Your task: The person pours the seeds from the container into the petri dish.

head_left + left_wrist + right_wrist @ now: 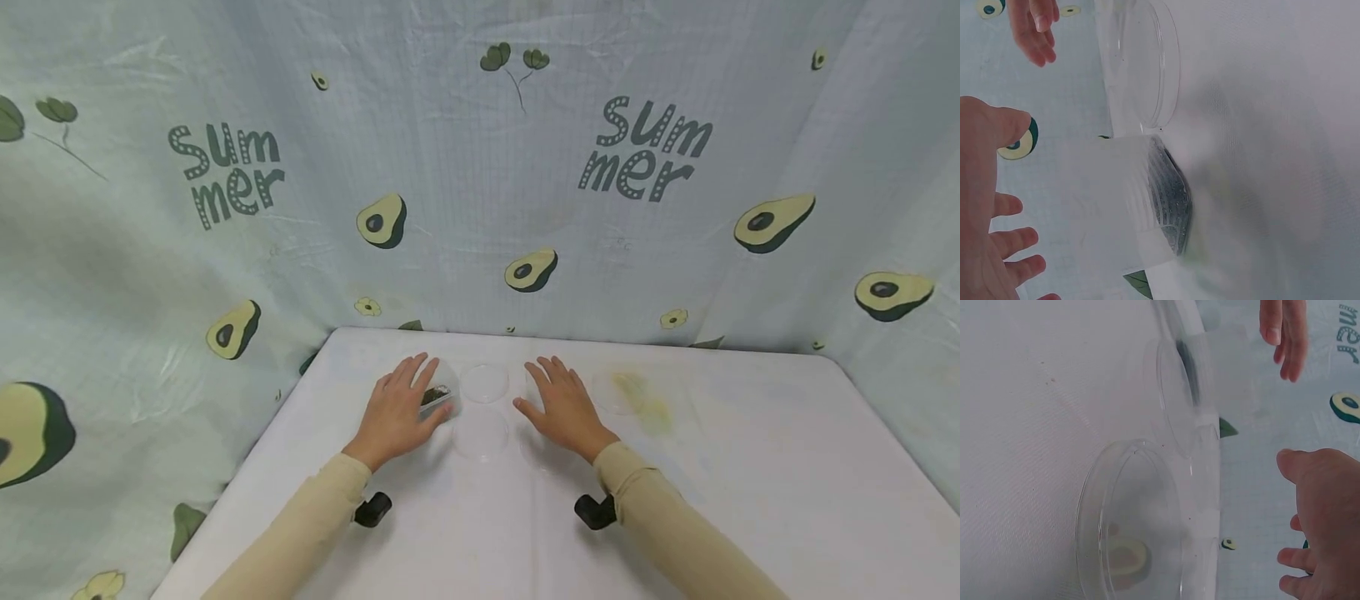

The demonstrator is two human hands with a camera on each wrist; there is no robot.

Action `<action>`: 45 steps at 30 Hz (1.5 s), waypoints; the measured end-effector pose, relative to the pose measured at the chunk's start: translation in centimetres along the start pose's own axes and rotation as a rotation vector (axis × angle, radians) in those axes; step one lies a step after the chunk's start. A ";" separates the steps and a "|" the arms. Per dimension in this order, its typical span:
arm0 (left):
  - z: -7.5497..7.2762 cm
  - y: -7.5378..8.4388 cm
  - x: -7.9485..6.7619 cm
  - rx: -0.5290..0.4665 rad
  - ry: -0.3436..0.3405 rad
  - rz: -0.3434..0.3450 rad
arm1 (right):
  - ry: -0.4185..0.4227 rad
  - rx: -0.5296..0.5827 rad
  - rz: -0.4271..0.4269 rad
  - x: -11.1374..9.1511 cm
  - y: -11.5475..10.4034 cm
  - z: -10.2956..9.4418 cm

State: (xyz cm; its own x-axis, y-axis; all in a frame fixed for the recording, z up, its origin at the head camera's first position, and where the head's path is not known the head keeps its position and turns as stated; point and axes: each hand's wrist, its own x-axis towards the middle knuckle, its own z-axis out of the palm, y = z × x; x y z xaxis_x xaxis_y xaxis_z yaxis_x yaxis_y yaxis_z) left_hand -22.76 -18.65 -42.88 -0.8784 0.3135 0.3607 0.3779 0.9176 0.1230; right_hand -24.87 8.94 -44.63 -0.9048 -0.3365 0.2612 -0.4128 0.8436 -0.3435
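My left hand (397, 417) hovers with fingers spread over a translucent plastic box (1129, 206) that has dark contents at its bottom. In the head view this hand partly hides the box. Apart from it on the right, my right hand (566, 410) hangs over clear round dishes, its fingers loosely extended and holding nothing. Two clear, shallow round dishes, a far one (484, 384) and a near one (481, 436), lie between the hands. The right wrist view shows a large clear dish (1089, 519) close below the right hand, with more clear dishes behind it.
A white cloth covers the table (480, 533). A yellowish stain or patch (641, 402) shows to the right of my right hand. A curtain (450, 150) with avocado prints hangs behind the table and at its sides. Black wrist devices (372, 509) sit below both wrists.
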 end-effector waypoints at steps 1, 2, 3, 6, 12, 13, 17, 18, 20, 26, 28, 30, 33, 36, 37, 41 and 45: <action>0.0 -0.1 0.0 -0.002 -0.001 -0.005 | 0.002 -0.002 -0.001 0.1 0.0 0.1; 0.0 -0.2 0.1 -0.006 -0.002 -0.008 | 0.001 -0.003 -0.002 0.2 -0.1 0.1; 0.0 -0.4 0.1 -0.007 -0.003 -0.010 | 0.003 -0.006 -0.004 0.3 -0.1 0.1; 0.2 -0.7 0.0 -0.012 -0.010 -0.012 | -0.009 -0.015 0.001 0.5 -0.2 0.3; 0.3 -1.2 -0.1 -0.017 -0.015 -0.004 | -0.035 -0.028 0.011 0.8 -0.2 0.6; 0.3 -1.3 -0.1 -0.017 -0.014 -0.006 | -0.035 -0.027 0.007 0.9 -0.2 0.6; 0.4 -1.5 0.1 -0.023 -0.017 -0.013 | -0.038 -0.017 0.000 1.1 -0.2 0.7; 0.4 -1.5 0.2 -0.028 -0.020 -0.010 | -0.042 -0.014 0.004 1.1 -0.2 0.7; 0.4 -1.5 0.2 -0.042 -0.033 -0.007 | -0.051 -0.015 0.011 1.2 -0.3 0.8; 0.3 -1.7 0.4 -0.075 -0.052 -0.024 | -0.051 -0.017 -0.006 1.5 -0.6 1.1; 0.2 -1.9 0.4 -0.085 -0.053 -0.029 | -0.046 -0.007 -0.012 1.7 -0.7 1.3; 0.2 -2.1 0.5 -0.094 -0.060 -0.029 | -0.045 0.002 -0.012 1.9 -0.8 1.4; 0.4 -2.3 0.6 -0.119 -0.081 -0.031 | -0.056 0.001 -0.003 2.0 -0.8 1.6; 0.5 -2.4 0.8 -0.137 -0.097 -0.038 | -0.072 -0.003 0.002 2.2 -0.8 1.9; 0.6 -2.5 0.8 -0.140 -0.099 -0.041 | -0.074 -0.006 0.001 2.3 -0.8 2.0; 0.8 -2.8 1.0 -0.140 -0.111 -0.047 | -0.078 -0.006 0.003 2.6 -0.9 2.4; 1.0 -3.0 1.1 -0.147 -0.135 -0.050 | -0.070 -0.004 0.000 2.8 -0.9 2.5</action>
State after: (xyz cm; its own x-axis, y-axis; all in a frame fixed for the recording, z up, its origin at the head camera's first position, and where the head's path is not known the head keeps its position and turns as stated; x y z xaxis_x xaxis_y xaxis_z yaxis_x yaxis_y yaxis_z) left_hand -25.14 -20.81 -43.77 -0.9245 0.3076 0.2251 0.3632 0.8903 0.2749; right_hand -27.32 6.20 -45.90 -0.9101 -0.3643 0.1974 -0.4121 0.8455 -0.3396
